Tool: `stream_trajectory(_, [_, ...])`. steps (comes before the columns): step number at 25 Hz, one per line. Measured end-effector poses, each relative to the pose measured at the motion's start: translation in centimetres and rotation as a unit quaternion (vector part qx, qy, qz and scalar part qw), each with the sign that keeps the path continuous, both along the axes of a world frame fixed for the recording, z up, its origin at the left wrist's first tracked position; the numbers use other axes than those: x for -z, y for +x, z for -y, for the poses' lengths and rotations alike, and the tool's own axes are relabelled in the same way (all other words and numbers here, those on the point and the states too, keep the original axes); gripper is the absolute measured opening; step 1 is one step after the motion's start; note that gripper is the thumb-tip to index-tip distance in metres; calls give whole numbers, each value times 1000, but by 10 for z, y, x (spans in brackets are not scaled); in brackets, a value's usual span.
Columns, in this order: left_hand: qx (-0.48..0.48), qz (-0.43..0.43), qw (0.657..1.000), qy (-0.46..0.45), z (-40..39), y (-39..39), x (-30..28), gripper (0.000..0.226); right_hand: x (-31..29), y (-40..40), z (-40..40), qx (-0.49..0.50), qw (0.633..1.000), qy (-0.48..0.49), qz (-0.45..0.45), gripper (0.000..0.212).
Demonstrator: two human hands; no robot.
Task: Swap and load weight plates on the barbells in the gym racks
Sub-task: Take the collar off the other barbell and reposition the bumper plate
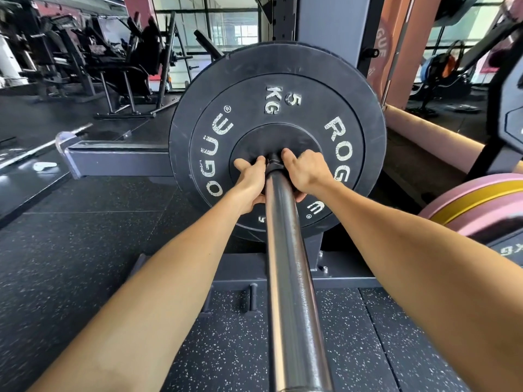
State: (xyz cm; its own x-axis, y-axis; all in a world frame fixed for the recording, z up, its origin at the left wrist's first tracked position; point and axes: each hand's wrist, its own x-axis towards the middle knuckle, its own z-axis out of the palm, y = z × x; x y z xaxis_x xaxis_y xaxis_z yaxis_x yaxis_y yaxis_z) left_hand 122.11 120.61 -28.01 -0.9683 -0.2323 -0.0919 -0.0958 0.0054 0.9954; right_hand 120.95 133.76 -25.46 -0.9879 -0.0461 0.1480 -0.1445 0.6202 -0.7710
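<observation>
Head view looked along the barbell sleeve [285, 250] to a black 5 kg plate [277, 89] seated on it, with a second plate's rim showing behind. Both hands worked at the hub: the left hand [250, 183] and right hand [304, 172] curled on a dark collar [274, 162], mostly hidden between them. Pink plates [478, 205] were cut off at the frame's right edge.

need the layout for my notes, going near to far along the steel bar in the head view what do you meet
Bare chrome barbell sleeve → the two hands, left hand and right hand, gripping a black collar → black round 5 kg rubber bumper plate → grey steel rack upright behind it.
</observation>
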Motion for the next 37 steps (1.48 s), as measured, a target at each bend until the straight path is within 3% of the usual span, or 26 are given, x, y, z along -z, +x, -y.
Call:
stream_trajectory(3, [0,-1,1000,19,-3,1,3,29,11,1,-7,9,996,-92,11,55])
stream_trajectory(6, [-50,14,994,101,-6,2,12,32,23,5,-22,-8,968,-238,75,56])
stream_trajectory(10, [26,43,993,107,2,0,7,32,4,-1,-27,-27,978,-163,130,66])
stream_trajectory(13, [55,67,995,40,1,9,-4,64,-7,12,-23,-9,973,-136,184,68])
stream_trajectory(21, [73,66,995,17,-5,81,-9,40,-16,95,-27,-15,968,-92,233,72])
stream_trajectory(28, [120,61,991,5,-14,191,-13,54,-15,204,-39,-22,974,-105,199,69])
stream_trajectory(33, [164,63,984,33,-21,272,-13,34,-12,273,-47,-28,978,-108,175,65])
stream_trajectory(37, [189,69,978,64,-25,317,-14,36,-10,316,-51,-22,981,-101,161,64])
